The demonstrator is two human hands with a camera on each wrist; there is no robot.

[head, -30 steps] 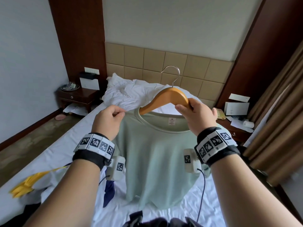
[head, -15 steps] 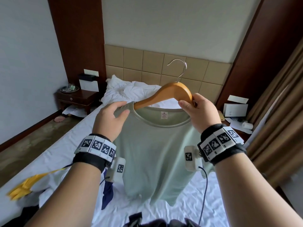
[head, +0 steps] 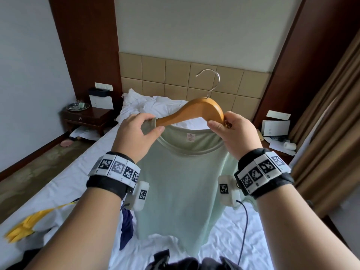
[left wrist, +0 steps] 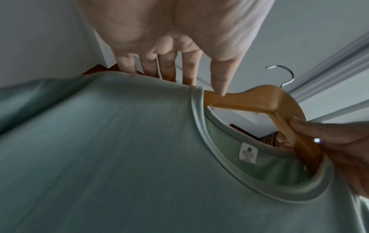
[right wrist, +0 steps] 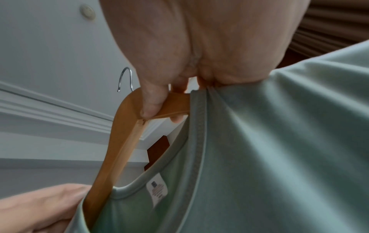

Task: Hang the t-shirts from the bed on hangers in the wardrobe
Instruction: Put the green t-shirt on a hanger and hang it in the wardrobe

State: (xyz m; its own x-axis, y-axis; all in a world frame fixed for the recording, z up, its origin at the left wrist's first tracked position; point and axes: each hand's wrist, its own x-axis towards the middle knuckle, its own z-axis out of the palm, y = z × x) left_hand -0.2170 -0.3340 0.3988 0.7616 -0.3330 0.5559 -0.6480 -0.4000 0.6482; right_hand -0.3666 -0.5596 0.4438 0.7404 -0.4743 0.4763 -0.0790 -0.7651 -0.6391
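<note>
A light green t-shirt [head: 183,184] hangs in front of me above the bed, its collar around a wooden hanger [head: 196,111] with a metal hook [head: 213,78]. My left hand [head: 153,128] grips the shirt's left shoulder where the hanger's left arm goes into the collar. In the left wrist view the fingers [left wrist: 169,69] go behind the t-shirt [left wrist: 119,149] and the thumb touches the hanger [left wrist: 259,100]. My right hand [head: 217,124] pinches the hanger's right arm at the collar. The right wrist view has its thumb [right wrist: 151,100] on the hanger [right wrist: 123,141] beside the t-shirt [right wrist: 279,141].
The bed [head: 224,236] has a rumpled white sheet with a yellow garment [head: 21,228], a navy one [head: 126,225] and dark clothes [head: 185,262] near me. Nightstands [head: 87,117] [head: 276,145] flank the tiled headboard [head: 175,75]. Brown curtains [head: 331,123] hang at right.
Both hands have lifted the hanger and shirt higher. The left hand has drawn the shirt's left shoulder up over the hanger's left arm, which now sits inside the collar.
</note>
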